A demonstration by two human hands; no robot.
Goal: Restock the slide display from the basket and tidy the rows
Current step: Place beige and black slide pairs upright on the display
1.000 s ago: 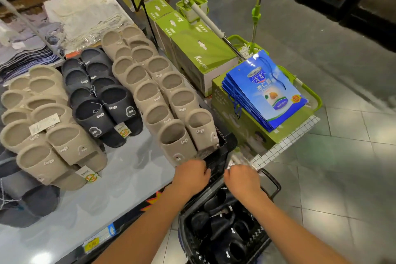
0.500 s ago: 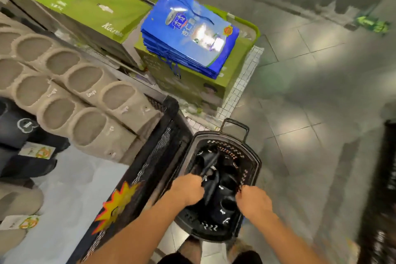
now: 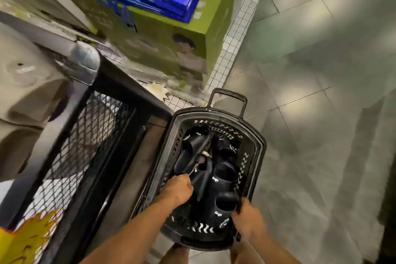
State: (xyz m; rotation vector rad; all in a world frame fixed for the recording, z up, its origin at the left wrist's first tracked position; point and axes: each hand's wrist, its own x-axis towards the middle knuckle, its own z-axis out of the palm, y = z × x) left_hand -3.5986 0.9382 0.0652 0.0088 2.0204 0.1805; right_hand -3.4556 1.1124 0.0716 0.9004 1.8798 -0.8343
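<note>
The black basket (image 3: pixel 260 156) of dark slides (image 3: pixel 222 174) sits on the floor (image 3: pixel 321 156), right of the display rack (image 3: pixel 85 135). The left hand (image 3: pixel 177 188) curls round a thin tie (image 3: pixel 192 170). The right hand (image 3: pixel 248 218) curls over the near rim. Tangled slides could snag and tip it.

The grey tiled floor (image 3: pixel 310 113) holds a black basket (image 3: pixel 214 113) right beside the black mesh display stand (image 3: pixel 128 85). A green box (image 3: pixel 162 34) sits on a white grid rack (image 3: pixel 237 34).
</note>
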